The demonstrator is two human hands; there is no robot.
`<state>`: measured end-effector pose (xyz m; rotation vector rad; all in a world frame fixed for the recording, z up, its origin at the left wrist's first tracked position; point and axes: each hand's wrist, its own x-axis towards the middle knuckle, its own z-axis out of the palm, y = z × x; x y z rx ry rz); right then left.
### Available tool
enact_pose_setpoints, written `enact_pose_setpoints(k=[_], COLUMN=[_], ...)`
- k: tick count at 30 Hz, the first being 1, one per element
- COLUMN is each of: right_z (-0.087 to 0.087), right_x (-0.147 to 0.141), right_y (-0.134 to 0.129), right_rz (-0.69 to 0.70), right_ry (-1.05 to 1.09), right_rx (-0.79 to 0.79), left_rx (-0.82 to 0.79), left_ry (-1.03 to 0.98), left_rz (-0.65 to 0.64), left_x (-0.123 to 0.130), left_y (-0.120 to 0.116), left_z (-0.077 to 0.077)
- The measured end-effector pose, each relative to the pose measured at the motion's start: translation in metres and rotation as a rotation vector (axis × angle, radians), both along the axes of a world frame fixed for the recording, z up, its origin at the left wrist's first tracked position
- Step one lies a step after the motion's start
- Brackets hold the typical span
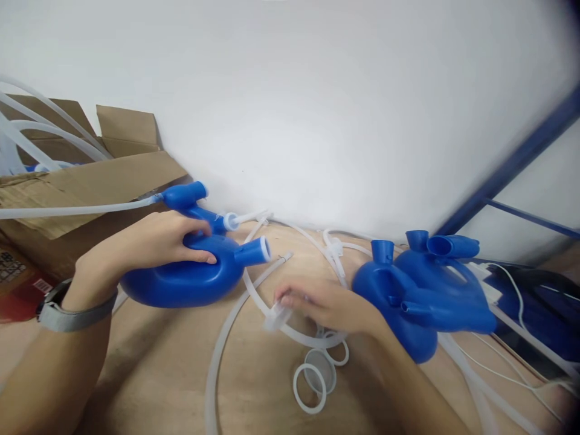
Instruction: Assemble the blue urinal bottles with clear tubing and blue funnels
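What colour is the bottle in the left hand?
Blue; the bottle shows best in the head view.

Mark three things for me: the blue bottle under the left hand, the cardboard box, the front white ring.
Blue bottle (199, 281), head view: side of its body.
Cardboard box (99, 180), head view: its folded-out flap.
White ring (295, 388), head view: left edge of its band.

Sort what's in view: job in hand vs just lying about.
Job in hand:
held blue bottle, in the left hand
translucent fitting, in the right hand, blurred
probably also the other blue bottles, loose tube, white rings

Seemingly just lying about:
white cable
cardboard box, though possibly stock
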<state>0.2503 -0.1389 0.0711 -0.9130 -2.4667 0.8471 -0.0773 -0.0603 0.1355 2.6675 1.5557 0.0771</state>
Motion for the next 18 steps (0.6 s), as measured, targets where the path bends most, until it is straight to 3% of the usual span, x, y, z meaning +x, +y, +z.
enact_pose_setpoints(k=[8, 13, 18], right_z=[0.013, 0.012, 0.013], right_x=[0.045, 0.057, 0.054], right_y=[0.007, 0.014, 0.015], right_rz=[-0.289, -0.353, -0.403], right_ry=[-0.119, -0.124, 0.003], right_rx=[0.103, 0.052, -0.008], left_rx=[-0.267, -0.330, -0.384], left_ry=[0.075, 0.109, 0.124], left_rz=[0.057, 0.067, 0.090], left_x=[-0.004, -0.011, -0.007], left_y=[0.014, 0.025, 0.034], left_z=[-0.012, -0.028, -0.038])
